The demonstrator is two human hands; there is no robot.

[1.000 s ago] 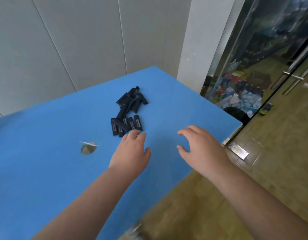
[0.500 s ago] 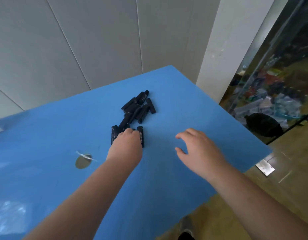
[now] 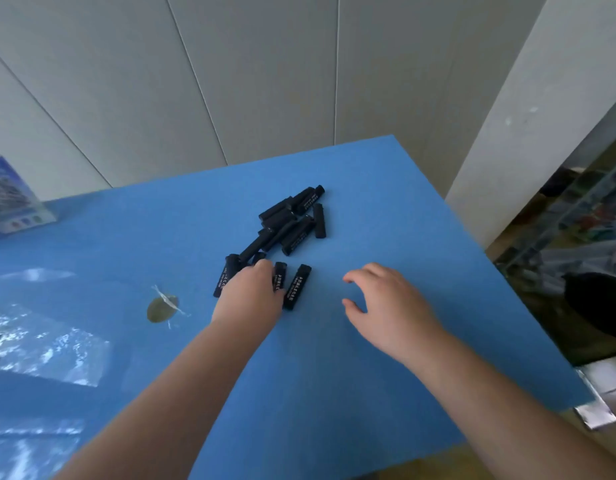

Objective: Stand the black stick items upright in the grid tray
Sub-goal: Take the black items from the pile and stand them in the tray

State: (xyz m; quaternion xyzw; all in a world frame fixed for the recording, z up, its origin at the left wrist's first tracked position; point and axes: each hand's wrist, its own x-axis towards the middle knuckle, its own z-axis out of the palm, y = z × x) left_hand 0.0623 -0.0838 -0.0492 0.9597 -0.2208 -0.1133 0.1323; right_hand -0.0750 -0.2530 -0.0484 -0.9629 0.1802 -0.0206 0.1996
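**Many black sticks, loose, on blue table**

Item: pile of short black rectangular sticks with white printed lettering (image 3: 288,226), lying flat and jumbled on the blue matte tabletop (image 3: 386,209), toward its far middle. Three sticks at the near end of the pile lie side by side (roughly parallel).

Left hand (image 3: 249,294): palm down over the near sticks, fingers curled onto them; whether it actually grips one cannot be told.

Right hand (image 3: 386,306): poised just above the bare table to the right of the pile, fingers loosely bent, holding nothing.

Also present: clear plastic bags (image 3: 47,344) at left, a round brownish spot with a white scrap (image 3: 163,307), a blue printed box (image 3: 12,199) at far left.
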